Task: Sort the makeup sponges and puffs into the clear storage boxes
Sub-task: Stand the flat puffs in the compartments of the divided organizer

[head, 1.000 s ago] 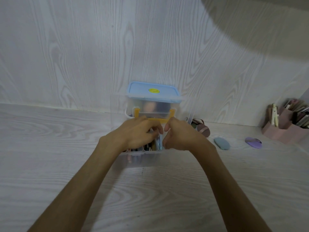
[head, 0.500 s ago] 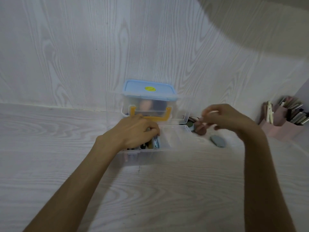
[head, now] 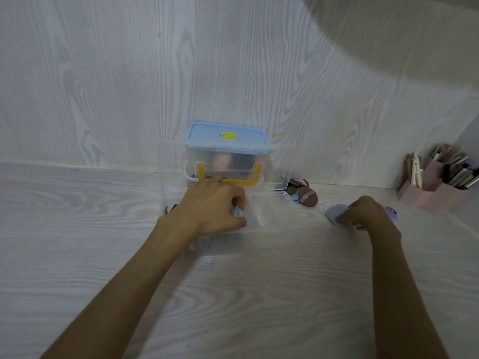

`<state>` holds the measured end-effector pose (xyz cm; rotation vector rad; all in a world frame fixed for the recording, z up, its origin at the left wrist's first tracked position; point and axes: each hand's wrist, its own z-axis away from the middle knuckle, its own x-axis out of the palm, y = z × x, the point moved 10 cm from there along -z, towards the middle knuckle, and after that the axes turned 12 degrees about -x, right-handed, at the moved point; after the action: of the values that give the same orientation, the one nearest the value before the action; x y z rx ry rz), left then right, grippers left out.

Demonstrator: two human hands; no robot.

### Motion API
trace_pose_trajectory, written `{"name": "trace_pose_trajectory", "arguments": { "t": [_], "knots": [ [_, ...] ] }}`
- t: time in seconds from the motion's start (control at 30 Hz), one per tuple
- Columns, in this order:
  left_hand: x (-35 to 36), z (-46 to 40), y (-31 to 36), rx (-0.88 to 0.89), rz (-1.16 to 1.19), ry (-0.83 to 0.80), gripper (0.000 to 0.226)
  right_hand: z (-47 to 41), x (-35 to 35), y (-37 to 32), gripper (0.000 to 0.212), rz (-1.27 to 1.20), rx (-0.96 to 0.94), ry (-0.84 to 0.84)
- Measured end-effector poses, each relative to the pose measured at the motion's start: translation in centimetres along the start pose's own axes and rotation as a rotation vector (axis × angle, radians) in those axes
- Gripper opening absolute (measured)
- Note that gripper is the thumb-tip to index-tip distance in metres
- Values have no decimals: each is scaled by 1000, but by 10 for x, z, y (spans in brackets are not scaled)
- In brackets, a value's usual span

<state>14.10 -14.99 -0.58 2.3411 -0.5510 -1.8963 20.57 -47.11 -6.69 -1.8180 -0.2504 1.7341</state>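
A low clear storage box (head: pixel 269 216) lies open on the table in front of me. My left hand (head: pixel 212 209) sits in its left part, fingers curled round a pale blue sponge (head: pixel 238 212) among others hidden beneath. Right of the box, my right hand (head: pixel 365 212) pinches a grey-blue puff (head: pixel 334 213) that lies on the table. A purple puff (head: pixel 391 212) peeks out just beyond that hand. Brown, green and blue puffs (head: pixel 307 195) are piled at the box's far right corner.
Behind the open box stands a taller clear box with a blue lid (head: pixel 228 137) and a yellow handle (head: pixel 228 181), against the wood-grain wall. A pink organiser (head: pixel 435 195) full of cosmetics sits at the far right.
My right hand left the box, swung right and came down onto the grey-blue puff. My left hand stayed in the box's left part.
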Motion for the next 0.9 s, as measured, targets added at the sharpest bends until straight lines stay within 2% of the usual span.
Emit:
{"name": "trace_pose_trajectory", "arguments": {
  "t": [0.13,0.23,0.33,0.5,0.6,0.9],
  "knots": [
    [2,-1,-4,-32,30,-38,23,29,-37,-55,15,-244,-120,1],
    [1,-1,-4,-38,29,-19,24,87,-54,-139,16,-399,-441,-104],
    [-2,0,-4,-46,11,-10,27,134,-23,-194,18,-295,-615,-261],
    [-3,1,-4,-56,-16,-28,30,134,25,-217,14,13,-667,-173],
    [-4,1,-6,-66,-16,-41,32,134,38,-219,22,162,-695,-107],
    [-6,2,-7,-68,-10,-35,37,129,57,-221,38,276,-726,-24]
  ]
}}
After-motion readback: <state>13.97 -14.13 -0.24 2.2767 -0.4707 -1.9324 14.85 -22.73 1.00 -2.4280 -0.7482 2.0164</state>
